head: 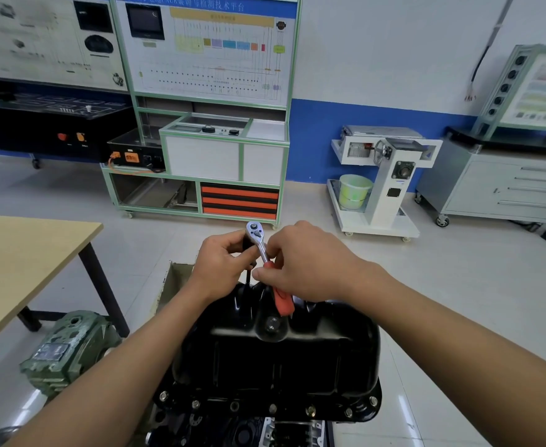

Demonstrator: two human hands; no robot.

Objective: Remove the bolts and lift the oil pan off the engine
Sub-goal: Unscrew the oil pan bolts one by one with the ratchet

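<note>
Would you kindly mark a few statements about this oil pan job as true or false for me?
1. The left hand and the right hand both hold the ratchet above the oil pan. True.
2. The ratchet's handle is blue. False: the handle is orange.
3. Bolts sit in the pan's near rim. True.
4. The oil pan lies on the wooden table. False: it sits on the engine, and the table stands apart to the left.
</note>
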